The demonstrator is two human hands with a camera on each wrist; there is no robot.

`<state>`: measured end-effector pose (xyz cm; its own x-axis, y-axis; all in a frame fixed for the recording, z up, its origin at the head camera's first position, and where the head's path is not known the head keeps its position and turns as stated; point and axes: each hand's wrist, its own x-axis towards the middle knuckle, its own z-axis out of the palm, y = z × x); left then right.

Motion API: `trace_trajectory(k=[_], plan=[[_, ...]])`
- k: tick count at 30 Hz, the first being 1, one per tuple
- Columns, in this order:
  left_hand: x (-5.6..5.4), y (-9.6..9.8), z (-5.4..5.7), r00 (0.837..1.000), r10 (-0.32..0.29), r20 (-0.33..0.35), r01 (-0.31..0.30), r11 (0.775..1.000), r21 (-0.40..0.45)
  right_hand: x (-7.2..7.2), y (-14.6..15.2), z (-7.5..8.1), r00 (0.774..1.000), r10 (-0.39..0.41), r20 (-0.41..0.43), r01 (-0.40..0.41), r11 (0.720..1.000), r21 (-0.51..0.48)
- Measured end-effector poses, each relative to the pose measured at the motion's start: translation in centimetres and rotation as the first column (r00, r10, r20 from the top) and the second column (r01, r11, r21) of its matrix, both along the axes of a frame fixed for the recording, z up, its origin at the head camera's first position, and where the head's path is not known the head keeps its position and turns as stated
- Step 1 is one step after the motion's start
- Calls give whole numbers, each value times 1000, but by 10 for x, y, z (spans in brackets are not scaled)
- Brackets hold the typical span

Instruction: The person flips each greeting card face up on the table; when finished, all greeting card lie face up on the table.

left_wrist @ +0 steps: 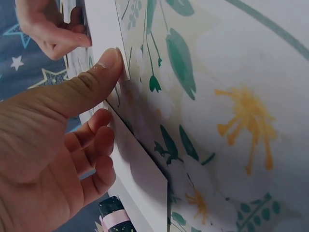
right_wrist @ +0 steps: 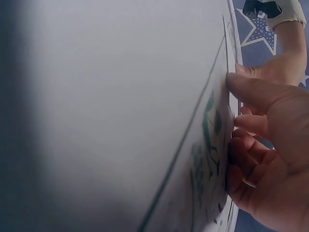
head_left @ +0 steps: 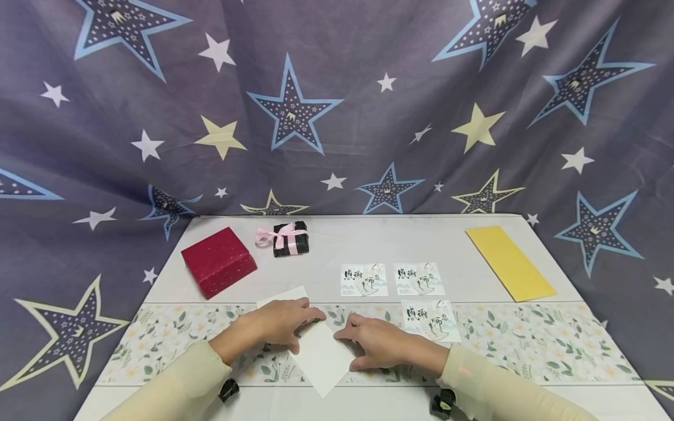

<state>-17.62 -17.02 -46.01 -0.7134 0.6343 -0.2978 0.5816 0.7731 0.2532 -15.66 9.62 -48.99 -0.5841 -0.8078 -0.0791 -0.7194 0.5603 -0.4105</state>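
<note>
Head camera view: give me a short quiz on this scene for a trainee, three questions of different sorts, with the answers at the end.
1. How many printed cards lie on the table?

2. Which thing is tied with a pink ribbon?
A) the red box
B) the small black box
C) the yellow rectangle

3. True or false: the yellow rectangle lies between the two hands.

Key:
1. Three.
2. B.
3. False; white paper lies between the left hand and the right hand.
</note>
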Motion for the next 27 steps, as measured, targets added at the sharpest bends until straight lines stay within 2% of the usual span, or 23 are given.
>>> trace_trajectory(k=[5, 10, 18, 23, 27], plan=[[-3, 5, 0, 1000, 19, 21, -19, 1000, -5, -1, 0, 2, 1000, -16, 3, 16, 1000, 6], [-5, 12, 3, 999, 5, 33, -3, 998, -57, -1, -1, 3, 1000, -24, 12, 23, 1000, 16], [-3, 13, 7, 1000, 3, 15, -2, 998, -63, -1, -1, 3, 998, -28, 62, 29, 1000, -10], [-3, 11, 9, 999, 9, 32, -7, 999, -41, -5, 0, 2, 993, 2, 115, 6, 997, -74], [-5, 7, 8, 999, 28, 44, -28, 1000, 1, -8, 4, 3, 976, 62, 209, -27, 986, -164]])
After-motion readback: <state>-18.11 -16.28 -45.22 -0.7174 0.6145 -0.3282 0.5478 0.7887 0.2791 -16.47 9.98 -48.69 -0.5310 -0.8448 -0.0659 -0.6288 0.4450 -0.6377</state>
